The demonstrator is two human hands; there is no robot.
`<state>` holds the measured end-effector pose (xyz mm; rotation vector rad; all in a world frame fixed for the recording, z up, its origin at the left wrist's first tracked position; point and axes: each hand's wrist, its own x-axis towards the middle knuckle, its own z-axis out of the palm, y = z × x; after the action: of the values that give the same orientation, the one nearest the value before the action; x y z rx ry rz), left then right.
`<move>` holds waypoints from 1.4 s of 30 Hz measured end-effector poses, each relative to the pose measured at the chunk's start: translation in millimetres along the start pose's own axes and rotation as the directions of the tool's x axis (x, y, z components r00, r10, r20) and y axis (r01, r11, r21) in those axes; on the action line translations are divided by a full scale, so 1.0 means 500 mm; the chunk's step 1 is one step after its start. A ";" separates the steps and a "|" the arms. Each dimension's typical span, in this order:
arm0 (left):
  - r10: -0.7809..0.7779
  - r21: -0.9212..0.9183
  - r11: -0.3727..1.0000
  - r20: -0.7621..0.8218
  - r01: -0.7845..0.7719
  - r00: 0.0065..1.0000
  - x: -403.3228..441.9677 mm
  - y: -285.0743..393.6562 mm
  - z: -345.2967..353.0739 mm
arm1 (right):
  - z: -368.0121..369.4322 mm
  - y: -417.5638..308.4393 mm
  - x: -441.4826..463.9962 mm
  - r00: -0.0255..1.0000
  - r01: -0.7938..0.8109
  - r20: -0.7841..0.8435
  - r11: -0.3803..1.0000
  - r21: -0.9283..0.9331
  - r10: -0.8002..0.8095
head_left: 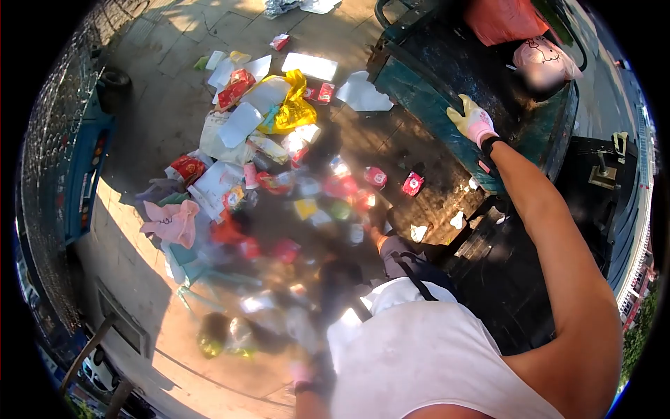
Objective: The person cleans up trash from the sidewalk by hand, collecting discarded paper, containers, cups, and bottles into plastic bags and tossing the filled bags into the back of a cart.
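Observation:
My right hand point(472, 120), in a pale yellow and pink glove, is at the side panel of a green metal cart bed point(426, 98); its fingers are spread and nothing shows between them. Low in the view, my left hand point(301, 373) is a pinkish blur beside my white shirt, and its fingers cannot be made out. Near it lie blurred clear and yellowish plastic pieces point(239, 335). Scattered litter covers the paving, with a yellow plastic bag point(293, 108), white sheets point(241, 126), a pink bag point(174, 222) and red boxes point(412, 184).
An orange-red bag point(506, 21) and a pink printed bag point(544, 61) are in the cart bed at upper right. A blue vehicle point(87, 174) and mesh point(59, 140) stand at the left. A metal frame point(122, 321) lies on the lower-left ground.

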<state>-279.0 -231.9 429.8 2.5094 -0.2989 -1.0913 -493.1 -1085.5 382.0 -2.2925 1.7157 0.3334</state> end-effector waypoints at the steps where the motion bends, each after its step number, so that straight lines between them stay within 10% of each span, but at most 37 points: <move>1: -0.130 -0.035 0.991 0.065 0.132 0.989 0.012 -0.007 -0.013 | 0.008 0.004 0.002 0.999 0.031 -0.015 0.999 -0.023 -0.031; 5: -0.064 -0.025 0.997 0.099 0.067 0.993 0.078 -0.089 -0.055 | 0.001 -0.051 -0.069 0.979 -0.121 -0.181 0.977 -0.175 0.089; 10: 0.013 -0.150 0.989 -0.020 -0.016 1.000 0.196 -0.207 -0.117 | 0.071 -0.124 -0.322 0.867 0.155 -0.466 0.984 -0.083 -0.176; 13: -0.026 -0.311 0.950 -0.059 0.007 0.998 0.284 -0.269 -0.173 | 0.143 -0.182 -0.549 0.994 0.099 -0.033 0.994 -0.049 -0.101; 16: -0.341 -0.630 0.719 0.051 0.295 0.939 0.390 -0.400 -0.206 | 0.202 -0.206 -0.722 0.786 -0.243 0.558 0.963 -0.117 0.266; 18: 0.037 -0.402 0.914 -0.071 -0.063 0.997 0.353 -0.263 -0.268 | 0.281 -0.161 -0.832 0.716 -0.359 0.594 0.923 -0.136 0.366; 22: -0.188 -0.458 0.877 -0.055 0.143 0.981 0.431 -0.237 -0.277 | 0.396 -0.058 -0.942 0.690 -0.144 0.721 0.988 0.050 0.064; 25: -0.189 -0.413 0.888 0.069 0.201 0.979 0.493 -0.236 -0.275 | 0.312 -0.134 -0.905 0.621 -0.453 0.747 0.886 0.094 0.238; 28: 0.140 -0.118 0.984 0.022 -0.136 0.990 0.484 -0.192 -0.283 | 0.366 -0.099 -0.825 0.724 -0.349 0.665 0.929 0.124 0.184; 33: -0.110 -0.119 0.987 -0.033 0.105 0.993 0.507 -0.029 -0.323 | 0.373 -0.190 -0.652 0.817 -0.305 0.575 0.887 0.347 0.056; 35: 0.091 -0.024 0.995 -0.071 -0.093 0.993 0.494 -0.021 -0.334 | 0.254 -0.352 -0.588 0.833 -0.072 0.519 0.893 0.444 -0.191; 39: -0.084 0.145 0.989 0.336 0.037 0.938 0.471 0.071 -0.377 | 0.359 -0.359 -0.513 0.399 0.526 0.785 0.820 0.227 -0.473; 42: -0.246 0.409 0.912 0.522 0.013 0.817 0.454 0.214 -0.395 | 0.119 -0.582 -0.490 0.337 0.388 0.942 0.913 -0.129 -0.010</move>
<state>15.3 -354.1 450.1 2.4912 -0.5573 -2.0141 -283.3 -766.0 427.5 -1.7414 0.7430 1.6271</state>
